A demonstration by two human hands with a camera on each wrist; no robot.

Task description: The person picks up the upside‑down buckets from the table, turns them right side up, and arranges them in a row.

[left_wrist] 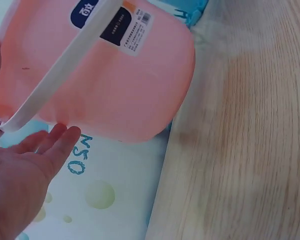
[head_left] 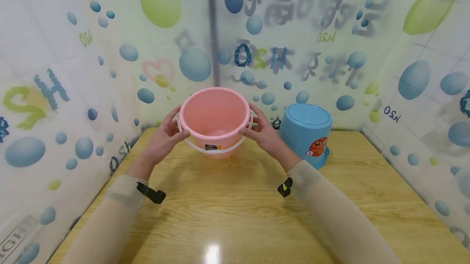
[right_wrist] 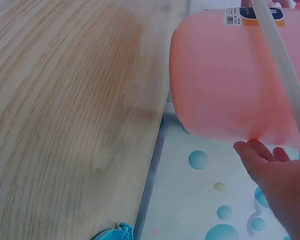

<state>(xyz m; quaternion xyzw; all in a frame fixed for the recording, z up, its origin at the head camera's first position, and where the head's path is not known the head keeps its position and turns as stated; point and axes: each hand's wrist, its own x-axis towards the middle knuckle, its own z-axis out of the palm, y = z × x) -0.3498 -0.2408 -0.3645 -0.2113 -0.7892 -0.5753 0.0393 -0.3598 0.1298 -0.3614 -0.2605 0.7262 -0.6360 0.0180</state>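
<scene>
Left hand [head_left: 162,139] and right hand [head_left: 267,135], above the bench [head_left: 220,198], grip the upright pink plastic bucket [head_left: 216,109] at nine and three o'clock, fingers [left_wrist: 62,145] against its sides; nothing shows inside. Uneven hold could tip it; swinging toward three o'clock could strike the upside-down blue bucket [head_left: 297,137], its inside hidden.

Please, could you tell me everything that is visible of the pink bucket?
The pink bucket looks like smooth plastic, with nothing visible inside. A whitish handle hangs across its front, partly over a dark, white and orange label with a barcode. Roughly upright, open end up, it seems raised off the table. The left hand and right hand hold its opposite sides.
</scene>
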